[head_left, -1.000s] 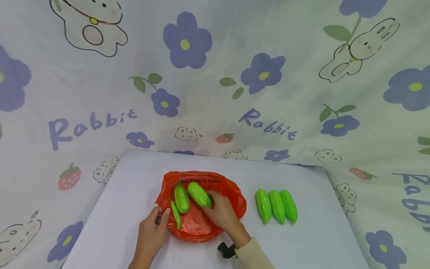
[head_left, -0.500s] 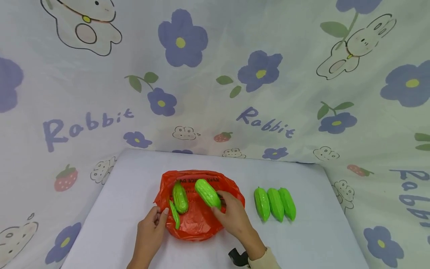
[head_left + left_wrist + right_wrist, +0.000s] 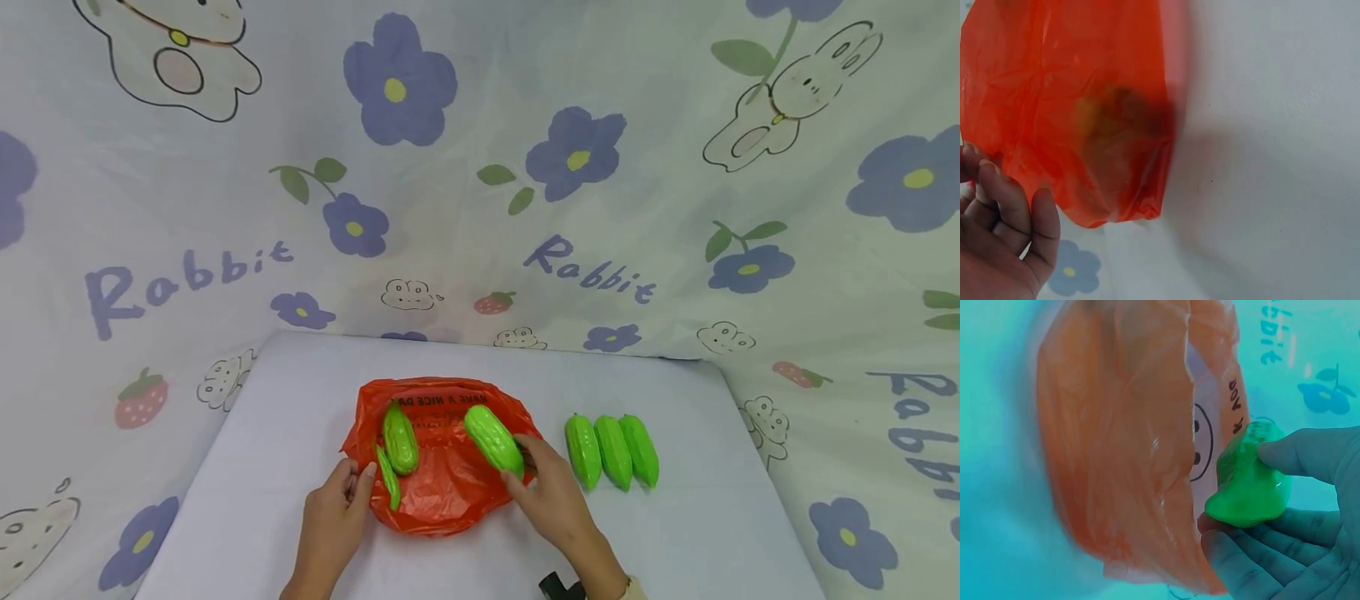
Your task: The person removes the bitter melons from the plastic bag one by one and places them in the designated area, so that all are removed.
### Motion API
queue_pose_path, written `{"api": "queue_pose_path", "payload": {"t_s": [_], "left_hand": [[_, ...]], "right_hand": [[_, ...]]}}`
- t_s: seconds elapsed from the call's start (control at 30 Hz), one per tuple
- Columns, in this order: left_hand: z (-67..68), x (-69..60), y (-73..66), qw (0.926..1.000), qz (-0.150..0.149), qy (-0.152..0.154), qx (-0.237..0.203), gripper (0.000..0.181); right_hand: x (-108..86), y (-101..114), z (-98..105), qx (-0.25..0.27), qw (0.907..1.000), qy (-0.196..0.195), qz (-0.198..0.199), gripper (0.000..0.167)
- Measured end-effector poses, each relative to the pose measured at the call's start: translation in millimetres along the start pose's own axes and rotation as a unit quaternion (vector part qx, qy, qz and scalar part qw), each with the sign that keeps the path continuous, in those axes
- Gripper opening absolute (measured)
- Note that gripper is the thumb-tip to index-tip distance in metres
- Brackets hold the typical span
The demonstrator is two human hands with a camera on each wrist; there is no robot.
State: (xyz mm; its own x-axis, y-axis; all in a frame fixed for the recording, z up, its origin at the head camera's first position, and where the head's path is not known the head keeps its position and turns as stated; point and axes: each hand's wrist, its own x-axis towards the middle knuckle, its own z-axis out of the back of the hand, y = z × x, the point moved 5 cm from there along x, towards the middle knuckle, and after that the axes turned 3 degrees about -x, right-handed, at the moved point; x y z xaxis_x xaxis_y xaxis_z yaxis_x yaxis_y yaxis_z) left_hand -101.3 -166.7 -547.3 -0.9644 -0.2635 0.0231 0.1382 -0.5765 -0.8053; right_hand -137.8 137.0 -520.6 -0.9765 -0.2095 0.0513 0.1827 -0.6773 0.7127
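My right hand (image 3: pixel 557 500) grips a bright green bitter melon (image 3: pixel 492 439), holding it tilted above the right side of an open red plastic bag (image 3: pixel 442 523). In the right wrist view, the thumb lies on top of the melon (image 3: pixel 1250 487) and the fingers are underneath. My left hand (image 3: pixel 330 518) pinches the bag's left rim between thumb and curled fingers. Inside the bag on the left lie a darker green, striped gourd-like vegetable (image 3: pixel 401 440) and a thin green pod-like one (image 3: pixel 388 477). The left wrist view shows the bag's outer side (image 3: pixel 1041 94).
Three bright green bitter melons (image 3: pixel 615 452) lie side by side on the white table (image 3: pixel 705 542), right of the bag. A black object (image 3: pixel 558 587) is by the right wrist. A printed cloth (image 3: pixel 465 208) hangs behind the table and along its sides.
My right hand has lifted the bitter melon from beside the striped vegetable and carried it right, over the bag's right side. The left hand stays at the bag's left rim.
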Motion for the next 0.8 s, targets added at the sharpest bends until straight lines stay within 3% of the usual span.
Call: {"api": "queue_pose_path", "payload": {"t_s": [0.2, 0.5, 0.8], "left_hand": [[0.8, 0.0, -1.3, 1.0000, -0.003, -0.005, 0.002, 0.023], [0.8, 0.0, -0.6, 0.9999, -0.008, -0.009, 0.004, 0.020], [0.5, 0.0, -3.2, 0.9999, 0.004, -0.002, 0.010, 0.019]], "right_hand": [[-9.4, -7.4, 9.1, 0.009, 0.9996, -0.007, -0.026, 0.053], [-21.3, -17.2, 28.6, 0.009, 0.9978, -0.059, -0.027, 0.053], [-31.6, -34.8, 49.0, -0.002, 0.9941, -0.095, -0.053, 0.056]]}}
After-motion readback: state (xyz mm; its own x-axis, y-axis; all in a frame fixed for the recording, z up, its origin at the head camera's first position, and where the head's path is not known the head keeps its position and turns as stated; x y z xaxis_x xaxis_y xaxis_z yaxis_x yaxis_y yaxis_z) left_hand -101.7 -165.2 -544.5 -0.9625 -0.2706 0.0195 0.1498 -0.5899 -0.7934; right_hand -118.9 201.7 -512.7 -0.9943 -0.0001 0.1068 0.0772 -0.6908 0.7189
